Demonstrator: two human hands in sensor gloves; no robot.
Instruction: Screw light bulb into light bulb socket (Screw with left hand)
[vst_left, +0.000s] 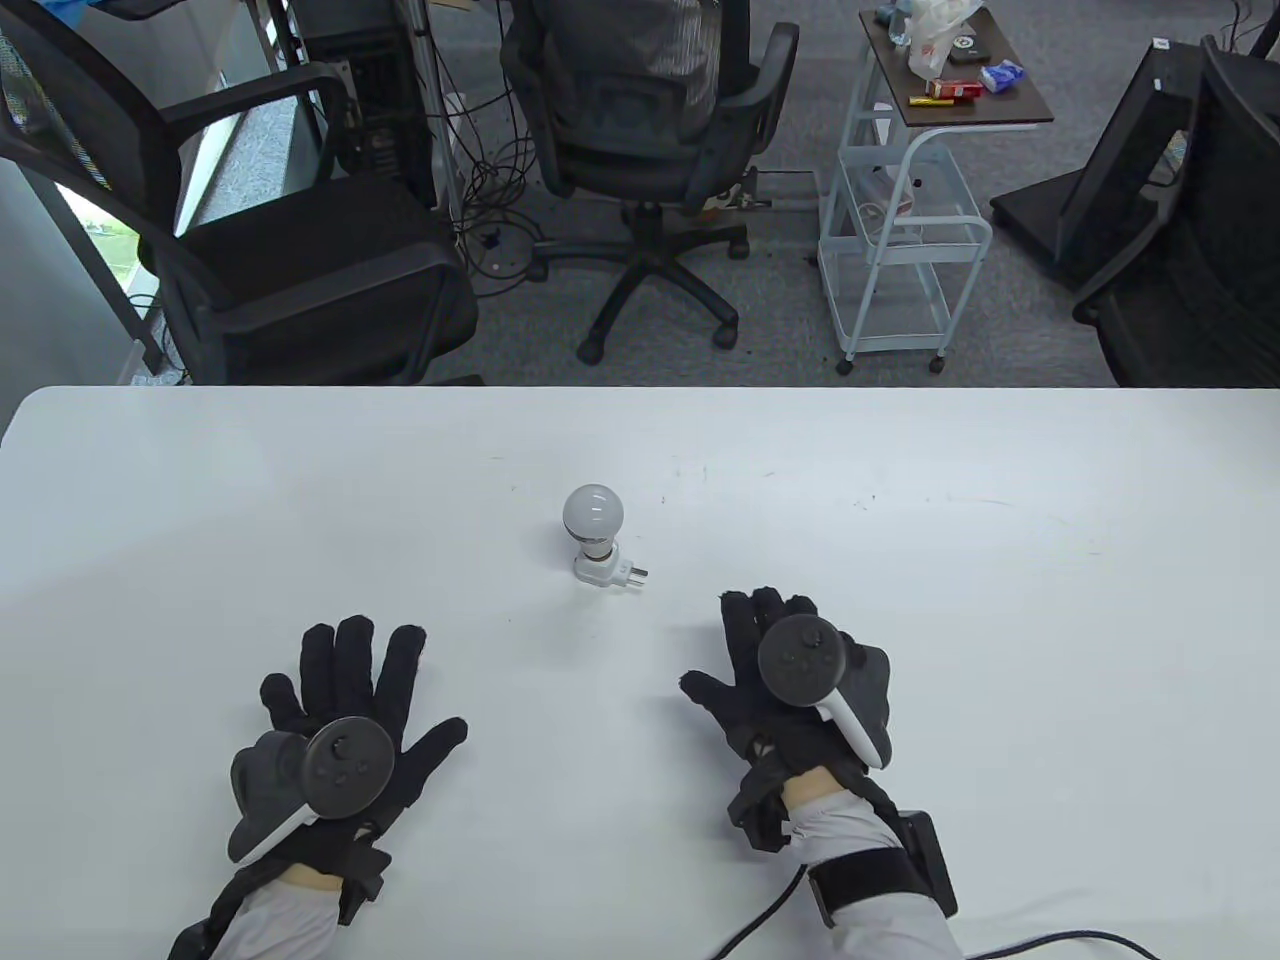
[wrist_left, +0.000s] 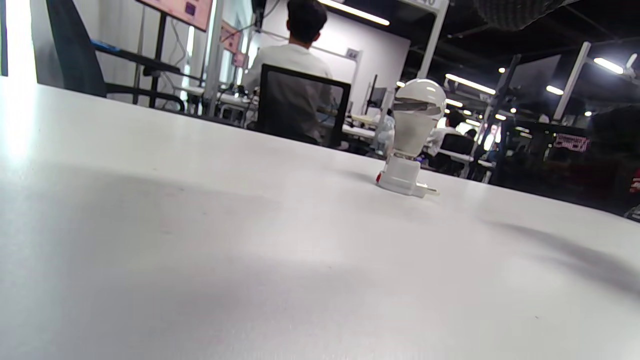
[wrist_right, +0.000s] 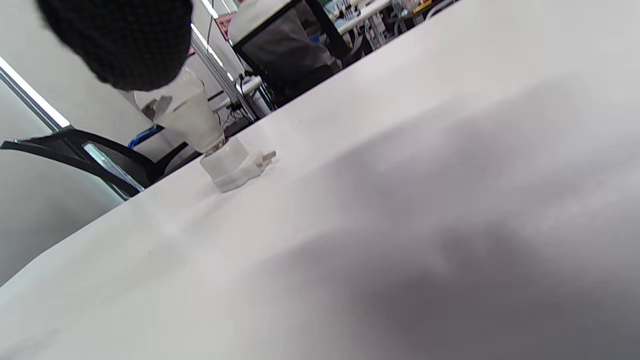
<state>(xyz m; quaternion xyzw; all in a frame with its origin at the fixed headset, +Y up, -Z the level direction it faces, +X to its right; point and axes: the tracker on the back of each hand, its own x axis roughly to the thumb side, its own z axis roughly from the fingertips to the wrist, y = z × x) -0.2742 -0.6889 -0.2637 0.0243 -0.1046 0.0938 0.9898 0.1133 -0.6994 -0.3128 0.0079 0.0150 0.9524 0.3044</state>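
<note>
Standing on white bench (vst_left: 300, 480): light bulb (vst_left: 592, 511) in socket (vst_left: 600, 568). Office chairs (vst_left: 640, 110) behind. Left hand (vst_left: 335, 735), right hand (vst_left: 790, 690) flat, spread, empty; right fingertips hidden by tracker (vst_left: 800, 662).

In the right wrist view a gloved fingertip (wrist_right: 117, 42) hides the top of the bulb (wrist_right: 187, 120). In the table view the tracker (vst_left: 805, 665) covers the right hand's (vst_left: 775, 690) back. How far the bulb's thread sits in the socket (wrist_left: 400, 177) is too small to tell.

Both the left hand (vst_left: 340, 715) and right hand (vst_left: 790, 680) wear black knit sensor gloves with dark grey round trackers trimmed white, over pale grey sleeves; bare skin shows at each wrist, and a black strap and cable (vst_left: 770, 905) at the right.
</note>
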